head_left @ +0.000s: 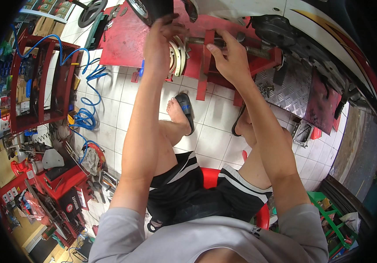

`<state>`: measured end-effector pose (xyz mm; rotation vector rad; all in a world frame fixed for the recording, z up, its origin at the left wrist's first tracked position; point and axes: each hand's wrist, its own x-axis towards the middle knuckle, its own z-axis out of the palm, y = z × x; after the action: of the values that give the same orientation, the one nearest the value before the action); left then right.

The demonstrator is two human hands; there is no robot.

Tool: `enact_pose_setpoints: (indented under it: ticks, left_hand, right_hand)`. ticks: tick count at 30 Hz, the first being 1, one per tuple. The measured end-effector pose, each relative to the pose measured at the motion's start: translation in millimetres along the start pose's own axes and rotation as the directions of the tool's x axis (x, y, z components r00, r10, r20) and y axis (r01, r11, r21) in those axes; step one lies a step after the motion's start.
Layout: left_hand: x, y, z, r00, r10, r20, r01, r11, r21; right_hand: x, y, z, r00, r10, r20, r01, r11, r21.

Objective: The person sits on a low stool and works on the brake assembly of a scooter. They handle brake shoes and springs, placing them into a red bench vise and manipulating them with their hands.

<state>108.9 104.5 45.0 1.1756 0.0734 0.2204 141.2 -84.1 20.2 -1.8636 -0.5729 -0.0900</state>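
Observation:
At the edge of a red lift table (120,50), my left hand (168,33) reaches toward a motorcycle's dark tyre (160,9). Its fingers are smeared by motion, so their grip does not show. My right hand (233,57) has thumb and forefinger against the upright red bar (205,65) of a wheel clamp, gripping its edge. A threaded rod (258,52) runs through the clamp, partly behind that hand. Between my hands, beside the left wrist, are cream-coloured curved strips (178,59); what they belong to is unclear.
A white motorcycle body (302,37) with a dark engine (274,33) stands at the upper right. A coiled blue air hose (85,118) hangs by a red tool rack (41,83) on the left. My legs straddle a red stool (210,177). A green rack (333,219) stands lower right.

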Motion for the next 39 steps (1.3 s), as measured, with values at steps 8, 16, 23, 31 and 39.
enact_pose_setpoints:
  ticks: [8,16,23,31,39]
  left_hand:
    - [-3,5,10,1.0,0.017,-0.002,-0.016,0.996,0.086]
    - [2,-2,3,0.994,0.092,-0.058,-0.071,0.952,0.299]
    - [4,-17,-12,0.997,-0.023,-0.077,0.048,0.942,0.332]
    - [1,-8,3,0.995,-0.039,-0.09,0.057,0.974,0.219]
    - [1,-8,1,1.0,-0.003,-0.016,0.009,0.943,0.332]
  right_hand:
    - [0,-3,-3,1.0,0.028,0.014,-0.028,1.0,0.007]
    - [0,-3,-3,1.0,0.019,0.01,-0.019,1.0,-0.002]
    - [1,-6,-2,1.0,0.01,0.008,-0.011,0.998,0.055]
    - [0,-10,-2,0.999,0.029,-0.02,-0.028,0.998,0.064]
    - [0,-5,0,0.999,0.0,-0.033,0.002,0.999,0.049]
